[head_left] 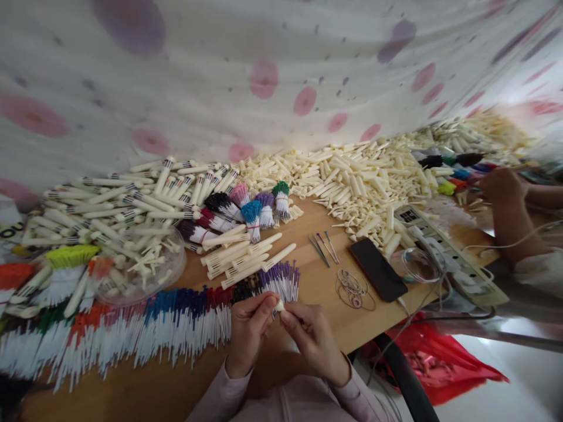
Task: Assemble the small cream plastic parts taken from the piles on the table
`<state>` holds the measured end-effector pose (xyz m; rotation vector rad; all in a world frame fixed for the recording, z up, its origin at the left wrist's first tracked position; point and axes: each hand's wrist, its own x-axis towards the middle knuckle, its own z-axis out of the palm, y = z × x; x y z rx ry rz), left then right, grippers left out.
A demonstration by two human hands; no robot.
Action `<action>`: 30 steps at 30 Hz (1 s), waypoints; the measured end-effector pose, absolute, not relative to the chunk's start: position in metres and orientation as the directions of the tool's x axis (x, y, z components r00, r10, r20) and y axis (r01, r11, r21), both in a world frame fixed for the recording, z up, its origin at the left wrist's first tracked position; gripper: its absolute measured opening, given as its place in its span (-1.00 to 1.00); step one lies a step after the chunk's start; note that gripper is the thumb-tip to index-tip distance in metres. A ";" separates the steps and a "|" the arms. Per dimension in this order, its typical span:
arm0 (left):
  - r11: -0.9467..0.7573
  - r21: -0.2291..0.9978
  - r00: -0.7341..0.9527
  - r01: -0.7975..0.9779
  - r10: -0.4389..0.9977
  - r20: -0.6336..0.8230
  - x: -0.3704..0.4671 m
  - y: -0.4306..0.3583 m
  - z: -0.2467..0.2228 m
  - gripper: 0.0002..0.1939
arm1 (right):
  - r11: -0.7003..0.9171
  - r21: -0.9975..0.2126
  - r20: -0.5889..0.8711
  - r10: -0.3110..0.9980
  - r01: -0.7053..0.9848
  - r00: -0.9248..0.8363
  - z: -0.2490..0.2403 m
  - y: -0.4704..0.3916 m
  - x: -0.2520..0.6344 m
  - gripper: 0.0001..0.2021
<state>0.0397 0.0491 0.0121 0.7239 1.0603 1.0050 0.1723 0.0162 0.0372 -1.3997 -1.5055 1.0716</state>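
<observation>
Close in front of my body, my left hand (249, 333) pinches a small cream plastic pen part (280, 306) between thumb and fingers. Thumb and fingertips of my right hand (315, 341) close on the same part from the other side. A dark bit shows just beneath it, too small to make out. Behind my hands stand purple-topped pen refills (281, 278), at the end of a long colour-sorted row of white-stemmed refills (176, 322). Several cream pen barrels (246, 258) lie side by side just beyond.
Assembled multicolour pens (109, 202) heap at left around a clear round tub (180, 258). Bundled refills (251, 220) lie mid-table; loose cream parts (365, 176) pile behind. A phone (378, 269), rubber bands (354, 288) and power strip (457, 264) lie right. Another person's hand (504, 187) works at far right.
</observation>
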 end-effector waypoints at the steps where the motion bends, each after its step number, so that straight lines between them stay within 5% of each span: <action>1: 0.388 0.868 0.144 -0.310 0.922 -0.360 0.040 0.049 0.012 -0.61 | 0.023 -0.951 0.001 0.997 0.308 -0.072 0.037 0.017 0.173 -0.55; 11: 0.400 0.872 0.120 -0.282 0.916 -0.382 0.042 0.047 0.008 -0.56 | -0.273 -0.959 -0.258 0.951 -0.071 -0.171 0.026 0.018 0.173 -0.47; 17: 0.384 0.800 0.061 -0.460 0.913 -0.403 0.032 0.051 0.001 -0.51 | -0.121 -0.976 -0.142 0.984 0.181 -0.108 0.044 0.032 0.176 -0.54; 23: 0.407 0.576 0.116 -0.709 0.873 -0.474 0.016 0.055 -0.005 -0.41 | 0.358 -0.786 0.216 0.923 0.504 -0.318 0.116 0.103 0.097 -0.74; 26: 0.490 0.494 0.218 -0.718 0.833 -0.509 0.010 0.058 -0.001 -0.42 | 0.388 -0.641 0.208 0.918 0.662 -0.337 0.130 0.133 0.058 -0.68; 30: 0.615 0.358 0.391 -0.702 0.754 -0.528 0.006 0.059 0.011 -0.52 | 0.320 -0.618 0.143 0.944 0.718 -0.298 0.114 0.140 0.070 -0.81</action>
